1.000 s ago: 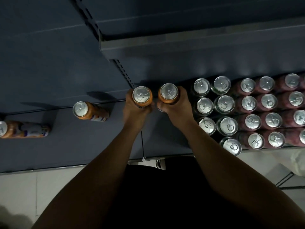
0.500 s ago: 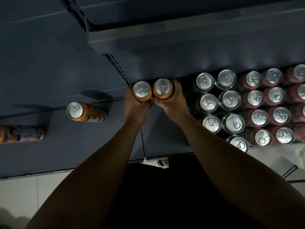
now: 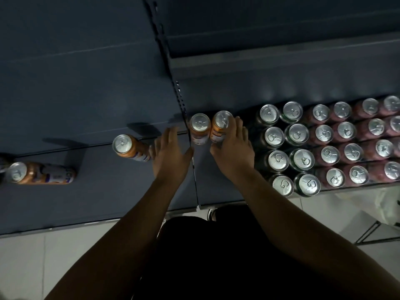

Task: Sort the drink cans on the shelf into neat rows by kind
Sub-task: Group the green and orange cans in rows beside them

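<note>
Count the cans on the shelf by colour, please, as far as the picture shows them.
Orange cans: 4
Dark cans: 8
Pink cans: 14 in view, rows cut by the frame edge
Total: 26 in view
</note>
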